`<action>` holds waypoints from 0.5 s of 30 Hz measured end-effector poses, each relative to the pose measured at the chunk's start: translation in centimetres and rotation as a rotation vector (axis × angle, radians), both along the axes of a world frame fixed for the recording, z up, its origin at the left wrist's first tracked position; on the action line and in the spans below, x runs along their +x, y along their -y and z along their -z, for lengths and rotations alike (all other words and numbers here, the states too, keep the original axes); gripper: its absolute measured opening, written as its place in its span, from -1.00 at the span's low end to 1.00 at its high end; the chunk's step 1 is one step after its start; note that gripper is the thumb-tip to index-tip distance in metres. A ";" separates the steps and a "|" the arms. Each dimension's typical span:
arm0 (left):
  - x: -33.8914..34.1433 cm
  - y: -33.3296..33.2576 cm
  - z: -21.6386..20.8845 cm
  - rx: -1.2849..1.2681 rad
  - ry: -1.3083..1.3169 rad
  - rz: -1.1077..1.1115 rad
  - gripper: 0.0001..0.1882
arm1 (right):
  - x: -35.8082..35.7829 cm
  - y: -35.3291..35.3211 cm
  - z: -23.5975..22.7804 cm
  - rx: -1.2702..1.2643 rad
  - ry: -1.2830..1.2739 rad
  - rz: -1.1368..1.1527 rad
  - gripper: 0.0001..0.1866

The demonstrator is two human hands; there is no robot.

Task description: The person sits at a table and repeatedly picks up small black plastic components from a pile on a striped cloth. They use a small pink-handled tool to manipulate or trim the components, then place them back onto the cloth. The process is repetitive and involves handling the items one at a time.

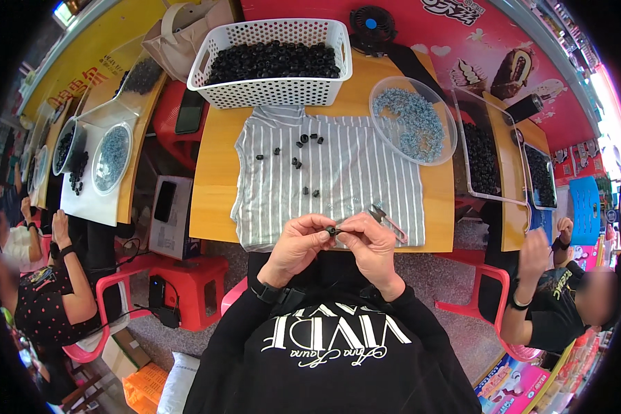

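Observation:
Both my hands meet just over the near edge of a grey-and-white striped cloth (352,165). Between the thumb and finger of my left hand (298,247) is a small black plastic part (331,231). My right hand (372,250) pinches at the right side of the same part, and its fingertips hide whatever else may be there. Several loose black parts (296,163) lie scattered on the cloth. Beside my right hand lies a pink-handled tool (393,228) with a dark tip, perhaps snippers. Tiny pale blue bits are sprinkled near it.
A white perforated basket (272,93) of black parts stands at the back of the wooden table (217,172). A clear round tub (450,141) of pale blue pieces sits back right, near a small black fan (372,27). People work at tables on both sides; a red stool (196,283) stands left.

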State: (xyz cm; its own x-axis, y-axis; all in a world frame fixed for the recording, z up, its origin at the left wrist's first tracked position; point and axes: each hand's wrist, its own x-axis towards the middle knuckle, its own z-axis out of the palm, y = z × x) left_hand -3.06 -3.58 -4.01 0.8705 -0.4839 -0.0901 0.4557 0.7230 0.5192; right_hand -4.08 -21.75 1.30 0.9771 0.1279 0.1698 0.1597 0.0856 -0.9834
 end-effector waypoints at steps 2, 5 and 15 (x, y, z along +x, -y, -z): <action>-0.1 0.1 0.1 -0.004 0.009 -0.007 -0.76 | 0.0 0.0 0.3 -0.054 0.058 0.012 -0.84; -0.1 0.1 0.0 -0.017 0.021 -0.020 -0.77 | 0.2 -0.3 0.1 -0.121 0.121 0.029 -0.83; 0.1 0.1 0.4 -0.001 0.021 0.000 -0.78 | 0.3 0.4 0.8 -0.270 0.242 -0.040 -0.79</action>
